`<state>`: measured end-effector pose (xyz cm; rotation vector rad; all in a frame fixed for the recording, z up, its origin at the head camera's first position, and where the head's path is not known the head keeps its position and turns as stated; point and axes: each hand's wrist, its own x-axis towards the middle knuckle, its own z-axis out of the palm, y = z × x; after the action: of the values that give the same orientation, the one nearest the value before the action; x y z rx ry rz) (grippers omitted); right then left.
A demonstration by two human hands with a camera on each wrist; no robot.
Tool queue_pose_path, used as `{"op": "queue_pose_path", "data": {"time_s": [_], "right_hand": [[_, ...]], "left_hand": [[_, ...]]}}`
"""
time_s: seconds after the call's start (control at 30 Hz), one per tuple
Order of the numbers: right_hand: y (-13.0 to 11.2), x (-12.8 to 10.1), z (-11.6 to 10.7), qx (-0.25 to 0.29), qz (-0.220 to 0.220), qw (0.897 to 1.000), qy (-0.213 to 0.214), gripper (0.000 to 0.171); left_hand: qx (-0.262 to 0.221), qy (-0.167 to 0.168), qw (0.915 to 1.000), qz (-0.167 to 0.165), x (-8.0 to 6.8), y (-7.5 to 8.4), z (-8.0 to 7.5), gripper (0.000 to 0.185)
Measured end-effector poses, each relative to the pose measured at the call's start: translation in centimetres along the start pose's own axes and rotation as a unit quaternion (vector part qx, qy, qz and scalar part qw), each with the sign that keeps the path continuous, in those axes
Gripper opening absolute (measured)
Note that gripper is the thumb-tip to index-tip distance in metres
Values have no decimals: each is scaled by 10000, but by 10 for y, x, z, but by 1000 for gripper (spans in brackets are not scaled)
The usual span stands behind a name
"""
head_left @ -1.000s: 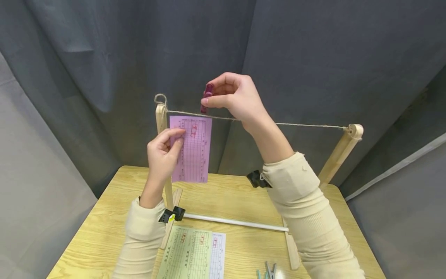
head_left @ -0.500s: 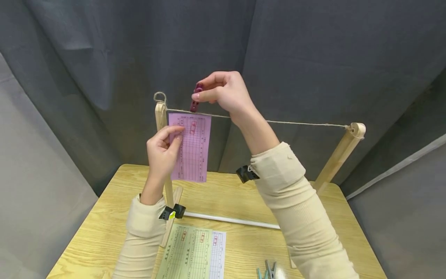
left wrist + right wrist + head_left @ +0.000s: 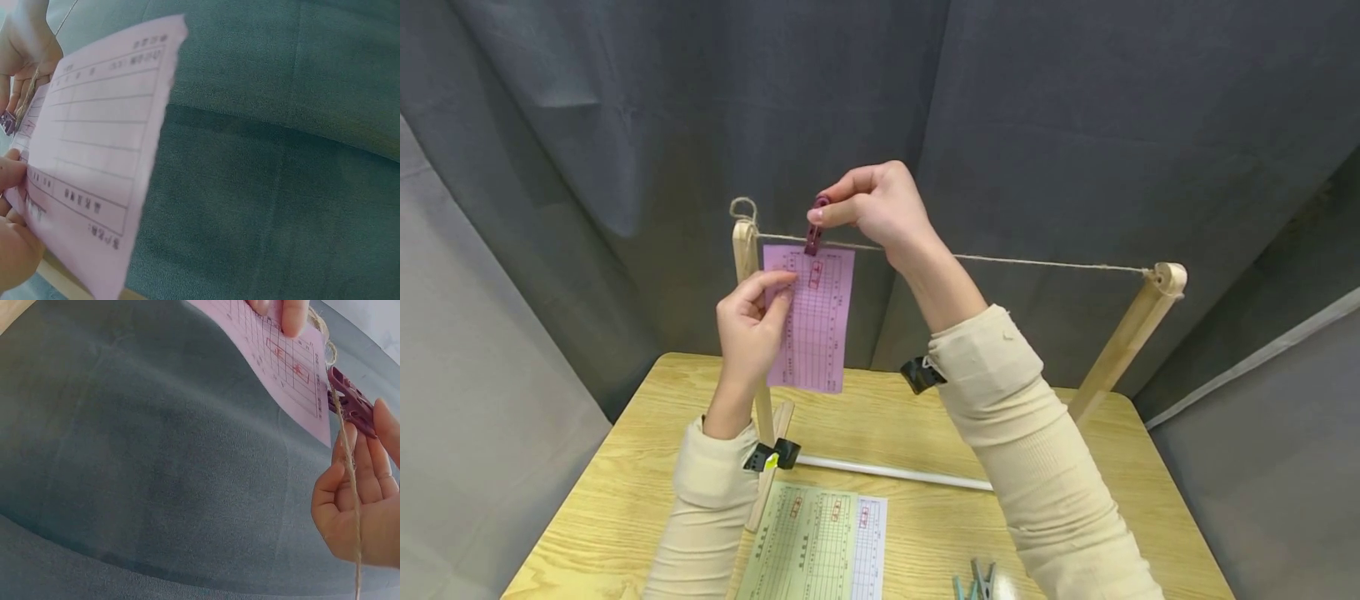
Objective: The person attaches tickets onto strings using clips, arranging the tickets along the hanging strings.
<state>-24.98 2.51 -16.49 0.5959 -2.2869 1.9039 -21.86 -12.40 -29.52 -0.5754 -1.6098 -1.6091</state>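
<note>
The left hand pinches the pink slip up at the string. The right hand squeezes a dark red clothespin onto its top edge. Green and white slips wait on the table.

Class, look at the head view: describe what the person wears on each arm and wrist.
Both arms wear long cream ribbed sleeves, the left sleeve and the right sleeve. Each wrist carries a small black device: the left one has a yellow-green mark, the right one is plain black. Both hands are bare, with no gloves.
</note>
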Motion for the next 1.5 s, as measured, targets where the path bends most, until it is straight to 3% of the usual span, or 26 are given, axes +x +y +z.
{"op": "queue_pose_path", "data": {"time_s": [0.33, 0.77, 1.17, 1.5], "right_hand": [[3, 0, 5, -306, 28, 9992, -265, 9], [6, -1, 2, -764, 118, 9953, -589, 26], [10, -1, 0, -610, -16, 9944, -864, 32], [7, -3, -6, -436, -81, 9963, -737, 44]], "left_hand": [[-8, 137, 9999, -27, 2, -1, 2, 16], [-78, 189, 9998, 80, 3, -4, 6, 15], [-66, 154, 9998, 106, 2, -3, 6, 15], [-73, 28, 9999, 71, 2, -4, 6, 14]]}}
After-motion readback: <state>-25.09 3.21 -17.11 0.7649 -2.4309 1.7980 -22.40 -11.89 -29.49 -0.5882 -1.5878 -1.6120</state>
